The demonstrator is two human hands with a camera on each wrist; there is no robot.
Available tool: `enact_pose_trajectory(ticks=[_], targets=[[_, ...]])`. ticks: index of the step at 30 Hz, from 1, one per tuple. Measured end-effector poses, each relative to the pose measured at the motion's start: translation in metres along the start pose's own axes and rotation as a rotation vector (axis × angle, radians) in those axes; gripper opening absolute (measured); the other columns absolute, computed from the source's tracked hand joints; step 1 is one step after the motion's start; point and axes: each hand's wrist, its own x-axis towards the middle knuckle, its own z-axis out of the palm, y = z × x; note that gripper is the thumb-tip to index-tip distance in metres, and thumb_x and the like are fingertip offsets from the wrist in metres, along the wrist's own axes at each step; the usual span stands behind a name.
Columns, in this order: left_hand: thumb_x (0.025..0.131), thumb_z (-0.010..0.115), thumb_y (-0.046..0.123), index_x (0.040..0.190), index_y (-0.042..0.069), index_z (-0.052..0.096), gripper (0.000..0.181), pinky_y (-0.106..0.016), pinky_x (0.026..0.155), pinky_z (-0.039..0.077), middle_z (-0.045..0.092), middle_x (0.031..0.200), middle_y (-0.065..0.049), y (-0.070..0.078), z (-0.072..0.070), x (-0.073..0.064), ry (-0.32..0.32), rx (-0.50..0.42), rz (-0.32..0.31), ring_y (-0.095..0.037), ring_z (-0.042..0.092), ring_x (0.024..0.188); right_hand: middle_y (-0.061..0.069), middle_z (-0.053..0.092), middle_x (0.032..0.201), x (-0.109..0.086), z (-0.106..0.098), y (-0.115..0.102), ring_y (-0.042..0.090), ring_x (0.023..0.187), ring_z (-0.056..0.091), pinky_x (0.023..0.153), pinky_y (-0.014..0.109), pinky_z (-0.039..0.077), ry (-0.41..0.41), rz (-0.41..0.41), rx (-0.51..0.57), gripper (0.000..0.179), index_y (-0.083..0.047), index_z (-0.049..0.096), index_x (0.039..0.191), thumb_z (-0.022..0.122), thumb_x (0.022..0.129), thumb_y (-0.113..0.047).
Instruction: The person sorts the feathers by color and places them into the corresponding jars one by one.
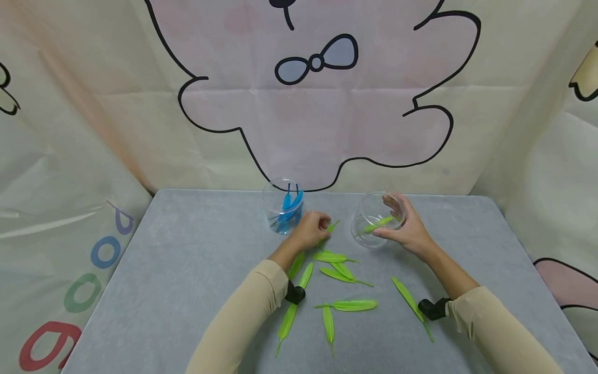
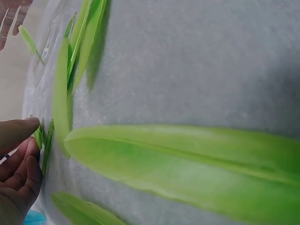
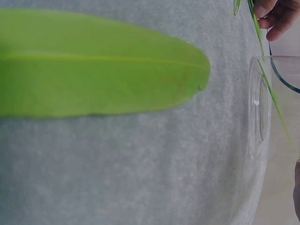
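Note:
My left hand [image 1: 309, 228] pinches a green feather [image 1: 333, 226] between thumb and fingertips, beside the blue-feather cup. In the left wrist view a bit of green [image 2: 38, 136] shows between the thumb and fingers. With my right hand [image 1: 411, 228] I grip a clear plastic cup [image 1: 358, 228] near its rim, tilted at the back of the table. One green feather [image 1: 379, 224] leans inside that cup. Between my forearms, several more green feathers [image 1: 355, 305] lie scattered, some overlapping. Part of them is hidden under the left forearm.
A second clear cup [image 1: 268, 208] stands upright at the back, with several blue feathers [image 1: 290, 208] in it. One green feather [image 1: 411, 304] lies apart, by the right wrist. The grey tabletop [image 1: 154, 270] ends at a printed backdrop [image 1: 224, 156].

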Motion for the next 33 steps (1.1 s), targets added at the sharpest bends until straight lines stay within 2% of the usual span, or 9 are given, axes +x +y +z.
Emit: enact_pose_trajectory(ticks=[7, 21, 27, 33], targets=[[0.088, 0.07, -0.004, 0.121, -0.002, 0.068, 0.033, -0.026, 0.076, 0.051, 0.066, 0.093, -0.006, -0.0012, 0.0014, 0.0002, 0.001, 0.004, -0.001, -0.014, 0.058, 0.085, 0.018, 0.031, 0.158, -0.0009, 0.0, 0.0006, 0.036, 0.145, 0.027, 0.106, 0.009, 0.029, 0.0, -0.009, 0.005, 0.098, -0.009, 0.022, 0.156, 0.082, 0.078, 0.002], [0.088, 0.069, -0.005, 0.125, 0.003, 0.066, 0.038, -0.024, 0.072, 0.05, 0.065, 0.088, -0.004, -0.004, 0.0018, 0.0014, 0.002, -0.004, 0.014, -0.013, 0.057, 0.078, 0.02, 0.032, 0.157, 0.0005, 0.0005, 0.0009, 0.036, 0.145, 0.028, 0.106, 0.01, 0.03, 0.009, -0.01, 0.003, 0.098, -0.009, 0.023, 0.155, 0.083, 0.078, 0.002], [0.089, 0.067, -0.004, 0.126, 0.002, 0.065, 0.037, -0.023, 0.07, 0.049, 0.065, 0.086, -0.003, -0.0018, 0.0012, 0.0018, 0.037, -0.037, 0.081, -0.013, 0.057, 0.076, 0.02, 0.031, 0.157, 0.0002, 0.0006, 0.0006, 0.035, 0.145, 0.028, 0.109, 0.015, 0.031, 0.007, -0.004, 0.004, 0.098, -0.009, 0.023, 0.155, 0.083, 0.077, 0.002], [0.092, 0.064, -0.003, 0.129, 0.001, 0.062, 0.038, -0.023, 0.073, 0.051, 0.066, 0.09, -0.005, 0.0052, 0.0013, 0.0039, 0.087, -0.15, 0.124, -0.013, 0.06, 0.079, 0.021, 0.031, 0.157, -0.0004, 0.0004, 0.0003, 0.036, 0.145, 0.028, 0.107, 0.011, 0.03, 0.006, -0.009, 0.011, 0.097, -0.008, 0.023, 0.155, 0.082, 0.078, 0.002]])
